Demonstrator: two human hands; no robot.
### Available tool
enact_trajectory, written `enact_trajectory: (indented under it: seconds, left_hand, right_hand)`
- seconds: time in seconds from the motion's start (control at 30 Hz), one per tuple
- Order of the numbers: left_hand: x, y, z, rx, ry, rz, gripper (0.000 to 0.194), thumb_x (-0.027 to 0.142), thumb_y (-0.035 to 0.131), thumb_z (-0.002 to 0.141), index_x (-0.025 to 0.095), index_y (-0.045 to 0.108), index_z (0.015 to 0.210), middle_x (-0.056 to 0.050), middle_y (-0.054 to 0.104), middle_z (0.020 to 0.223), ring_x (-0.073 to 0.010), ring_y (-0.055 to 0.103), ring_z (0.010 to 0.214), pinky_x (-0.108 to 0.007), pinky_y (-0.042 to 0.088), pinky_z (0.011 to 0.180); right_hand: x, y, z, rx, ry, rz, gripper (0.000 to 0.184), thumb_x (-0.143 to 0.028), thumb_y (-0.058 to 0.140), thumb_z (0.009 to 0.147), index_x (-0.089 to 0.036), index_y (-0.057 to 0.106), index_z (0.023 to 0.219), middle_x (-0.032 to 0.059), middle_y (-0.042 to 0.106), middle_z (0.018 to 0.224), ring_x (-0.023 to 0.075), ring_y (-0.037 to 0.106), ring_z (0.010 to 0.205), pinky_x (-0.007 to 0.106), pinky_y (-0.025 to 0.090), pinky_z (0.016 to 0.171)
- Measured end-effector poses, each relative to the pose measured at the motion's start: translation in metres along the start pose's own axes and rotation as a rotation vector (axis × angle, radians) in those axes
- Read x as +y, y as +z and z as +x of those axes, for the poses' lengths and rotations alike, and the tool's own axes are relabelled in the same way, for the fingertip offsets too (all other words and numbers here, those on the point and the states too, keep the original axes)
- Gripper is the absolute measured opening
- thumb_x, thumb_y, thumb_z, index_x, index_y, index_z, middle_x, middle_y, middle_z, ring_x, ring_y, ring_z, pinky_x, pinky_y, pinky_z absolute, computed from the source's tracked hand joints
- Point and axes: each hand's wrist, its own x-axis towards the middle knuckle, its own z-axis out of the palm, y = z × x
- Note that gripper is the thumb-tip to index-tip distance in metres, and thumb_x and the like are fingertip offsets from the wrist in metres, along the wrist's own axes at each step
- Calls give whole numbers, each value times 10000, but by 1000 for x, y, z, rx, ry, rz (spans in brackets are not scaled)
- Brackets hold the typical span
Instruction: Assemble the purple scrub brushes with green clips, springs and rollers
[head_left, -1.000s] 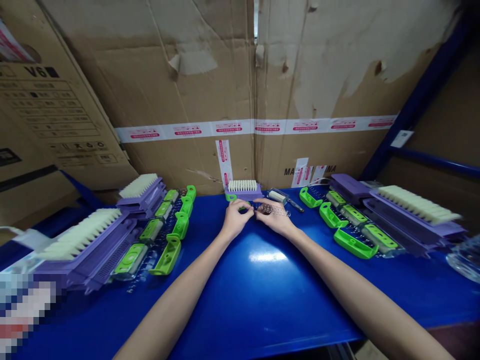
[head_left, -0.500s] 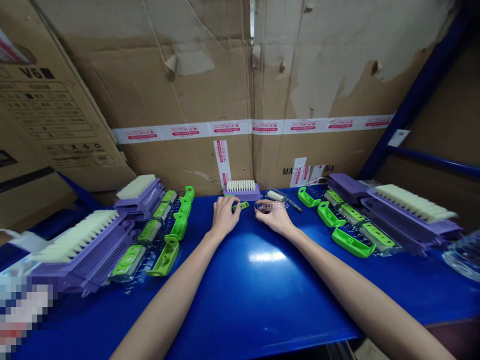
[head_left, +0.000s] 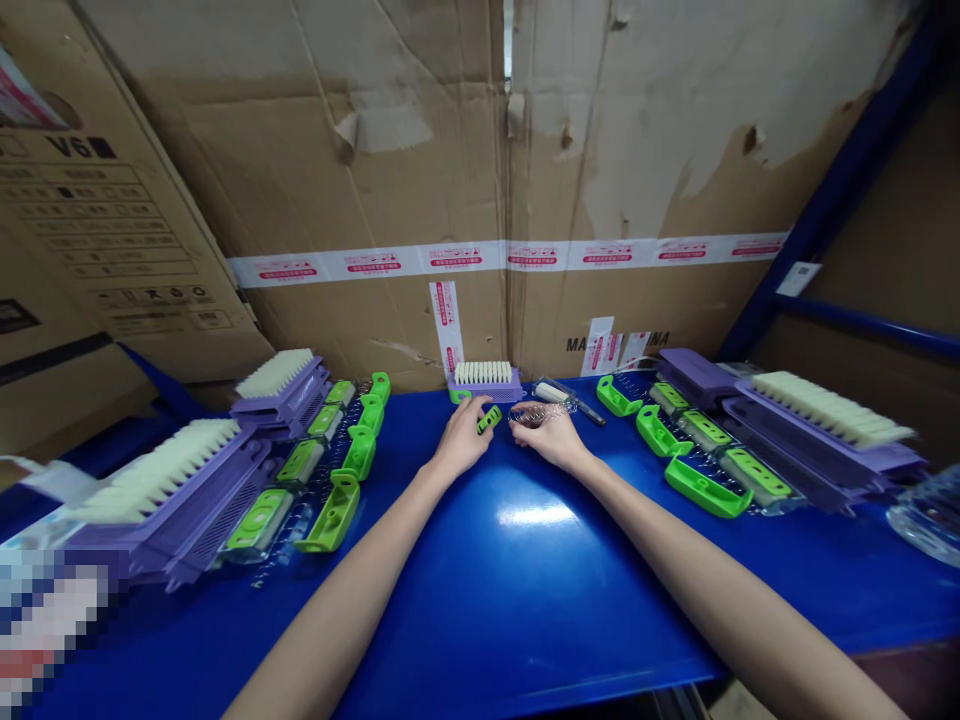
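Spring (head_left: 544,411) in right hand (head_left: 553,438)

Shiny metal spring (head_left: 541,412) in my right hand (head_left: 553,435), smooth green plastic piece (head_left: 489,419) in my left hand (head_left: 459,440), glossy blue worktop (head_left: 525,590) before me, matt purple plastic brushes (head_left: 214,482) at ten o'clock, rough torn cardboard (head_left: 412,190) at twelve o'clock

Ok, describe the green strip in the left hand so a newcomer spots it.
Find the blue table, then the brush at its back centre. In front of that, the left hand holds the strip: the only green piece in a hand.
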Motion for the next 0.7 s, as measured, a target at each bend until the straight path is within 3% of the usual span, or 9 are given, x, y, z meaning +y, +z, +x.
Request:
enact_trajectory:
  seconds: [0.1,0.3,0.43,0.53,0.6,0.7]
  left_hand:
    - [7,0,1,-47,-82,-33,493,71,556,690,162,583,1174,-19,599,756,-187,582,725,-287,455,708]
    - [13,2,3,-33,-138,-310,322,107,496,755,184,675,1011,-56,694,934,-180,634,810,-303,476,794]
    - [16,6,3,-41,-158,-529,400,119,519,743,164,621,1128,0,649,701,-124,588,616,-261,484,670]
    - [20,8,2,-110,-225,-699,373,180,537,757,151,604,1123,10,619,661,-85,516,478,-210,432,492]
    - [22,8,1,-143,-255,-777,408,211,550,759,160,572,1164,14,618,660,-80,508,456,-188,393,431]
    - [23,7,1,-121,-228,-799,395,226,576,755,167,583,1146,3,645,672,-101,571,546,-190,426,483]
  right_hand:
    - [-1,0,0,-10,-3,0,142,-257,581,701,-154,627,787,8,622,556,141,576,476,255,473,498]
    - [-4,3,-1,-29,14,34,142,-259,587,699,-153,629,784,-4,606,538,139,572,477,243,459,483]
    - [-5,4,-2,-43,-15,17,166,-257,583,714,-153,650,824,1,627,568,138,574,497,238,452,488]
    - [-5,2,-2,-58,-60,-22,163,-240,562,735,-158,661,835,2,641,593,131,570,512,234,449,508]
    - [-6,0,-2,-63,-79,-42,169,-235,548,750,-163,668,844,-1,641,591,131,574,527,230,446,521]
    - [-7,-2,-2,-38,-93,-65,184,-248,552,751,-160,675,856,-4,629,571,141,583,552,234,445,535]
